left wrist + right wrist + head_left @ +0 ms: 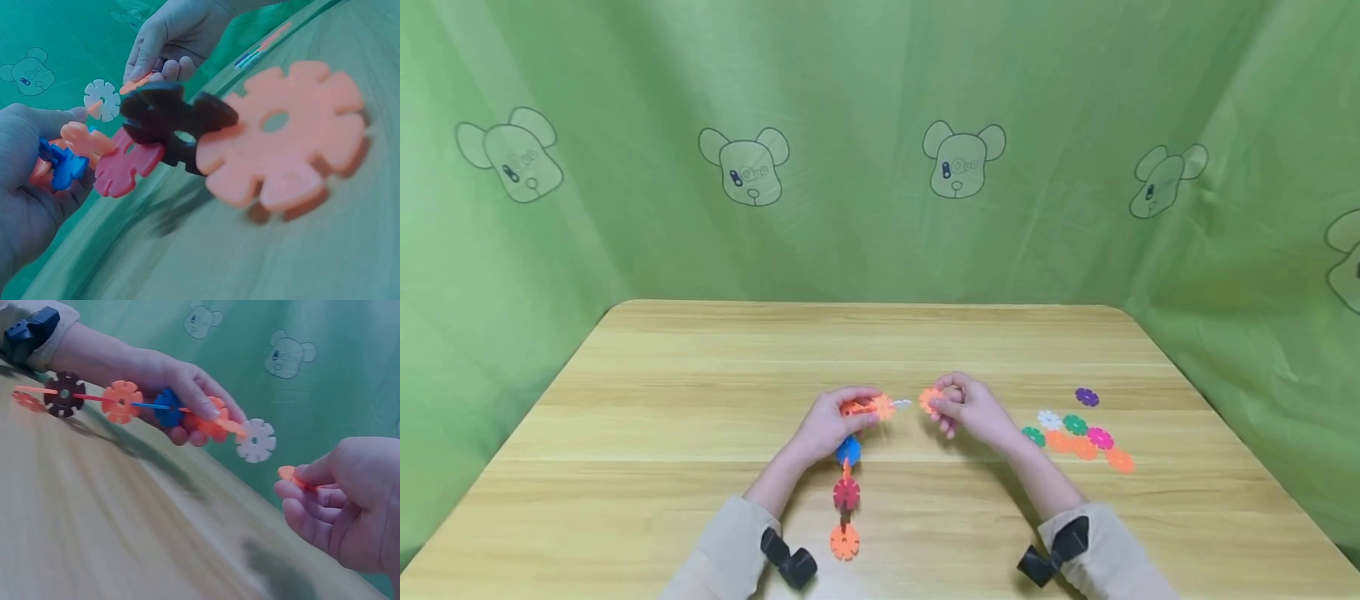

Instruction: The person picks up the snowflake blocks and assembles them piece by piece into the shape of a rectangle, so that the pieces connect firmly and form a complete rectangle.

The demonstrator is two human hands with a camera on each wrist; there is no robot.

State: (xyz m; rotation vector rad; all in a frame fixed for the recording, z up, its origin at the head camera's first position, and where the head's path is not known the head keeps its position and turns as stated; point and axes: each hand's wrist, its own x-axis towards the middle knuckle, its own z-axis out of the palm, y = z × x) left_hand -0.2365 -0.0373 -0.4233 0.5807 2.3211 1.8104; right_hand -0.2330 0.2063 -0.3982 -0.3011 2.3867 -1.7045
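My left hand [829, 423] grips a chain of interlocking snowflake discs near its far end. In the head view the chain hangs back toward me: a blue disc [848, 451], a red disc [846, 493], a black disc [178, 115] and, last, an orange disc [845, 542] low over the table. At the other end a white disc [255, 441] sticks out past the left fingertips, joined to an orange one. My right hand [976, 410] pinches a single orange disc [929, 401] between thumb and fingers. A small gap separates that disc from the white one.
Loose discs lie on the wooden table [700, 375] to the right: a purple disc [1087, 397], a white one, two green ones, a pink disc [1101, 438] and several orange ones. A green curtain [865, 250] with bear-head outlines surrounds the table's back and sides.
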